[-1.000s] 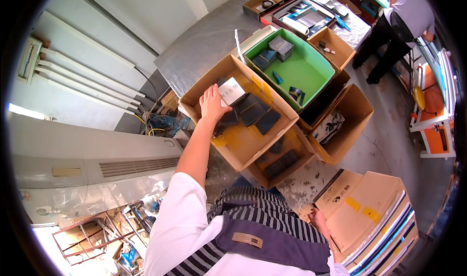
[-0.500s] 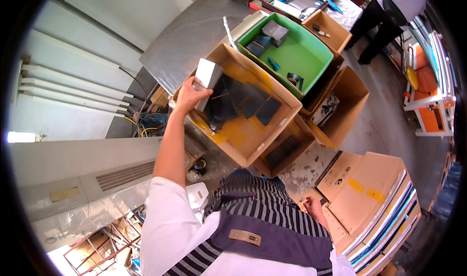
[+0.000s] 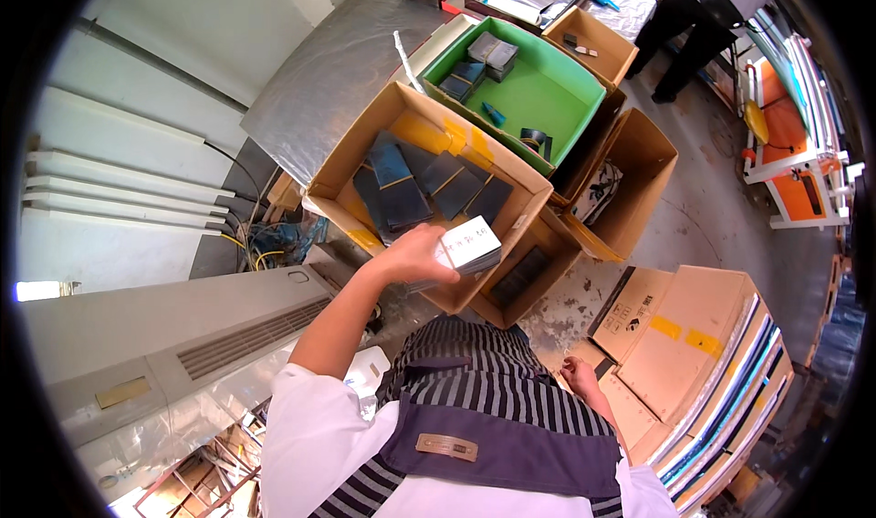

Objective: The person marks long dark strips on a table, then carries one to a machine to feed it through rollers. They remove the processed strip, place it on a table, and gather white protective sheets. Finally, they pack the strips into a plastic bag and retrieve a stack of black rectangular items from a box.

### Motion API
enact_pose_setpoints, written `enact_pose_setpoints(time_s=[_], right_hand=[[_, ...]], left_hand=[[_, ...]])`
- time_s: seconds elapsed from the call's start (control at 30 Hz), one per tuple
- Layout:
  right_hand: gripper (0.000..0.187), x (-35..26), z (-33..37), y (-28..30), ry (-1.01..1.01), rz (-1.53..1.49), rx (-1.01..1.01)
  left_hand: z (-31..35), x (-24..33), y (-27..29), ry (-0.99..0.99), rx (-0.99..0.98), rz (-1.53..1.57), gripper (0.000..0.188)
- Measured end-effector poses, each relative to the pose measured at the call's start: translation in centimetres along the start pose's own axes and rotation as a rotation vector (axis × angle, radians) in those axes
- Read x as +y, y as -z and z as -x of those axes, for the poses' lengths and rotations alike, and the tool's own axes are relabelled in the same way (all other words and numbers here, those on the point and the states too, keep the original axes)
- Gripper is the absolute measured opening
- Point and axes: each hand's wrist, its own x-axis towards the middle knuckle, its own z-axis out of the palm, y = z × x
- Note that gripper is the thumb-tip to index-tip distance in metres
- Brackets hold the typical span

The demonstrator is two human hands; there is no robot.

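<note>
My left hand (image 3: pixel 418 255) is closed round a banded stack of sheets (image 3: pixel 474 242) with a white, handwritten top and darker layers beneath. It holds the stack over the near rim of a large cardboard box (image 3: pixel 342 189). Inside that box lie several dark banded stacks (image 3: pixel 399 189), some overlapping. Lower right, beside my apron, is my right hand (image 3: pixel 578 376), its fingers curled near a pile of cardboard (image 3: pixel 671 335). Whatever those fingers hold, if anything, is too small to make out.
Behind the box, a green bin (image 3: pixel 557 84) holds grey and dark stacks. Open cardboard boxes (image 3: pixel 639 176) stand to its right. A metal-topped table (image 3: pixel 319 80) is at the far left. A person in dark trousers (image 3: pixel 680 43) stands at the far right, near an orange-and-white machine (image 3: pixel 789 144).
My left hand has carried the stack from the box's left side rightward and toward me, turning its white face up. My right hand stays low, fingers curled.
</note>
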Motion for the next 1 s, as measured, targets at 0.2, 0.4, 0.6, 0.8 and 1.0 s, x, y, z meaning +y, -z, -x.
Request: enact_pose_setpoints(time_s=[0.2, 0.4, 0.6, 0.8, 1.0], right_hand=[[0.037, 0.6, 0.0, -0.4, -0.025, 0.04, -0.041], [0.037, 1.7, -0.6, -0.9, -0.023, 0.04, -0.067], [0.037, 0.4, -0.9, -0.8, -0.011, 0.031, -0.039], [0.038, -0.4, -1.4, -0.6, 0.001, 0.044, -0.073], [0.038, 0.2, -1.4, -0.8, -0.008, 0.034, -0.07]], left_hand=[[-2.3, -1.5, -0.7, -0.12, 0.084, -0.169, 0.076], [-1.0, 0.5, 2.6, 0.136, -0.237, -0.28, 0.074], [-1.6, 0.4, 0.5, 0.133, -0.034, -0.3, 0.074], [-1.4, 1.8, -1.0, 0.145, 0.351, -0.113, 0.077], [-0.9, 1.9, -5.1, -0.025, 0.609, 0.037, 0.081]])
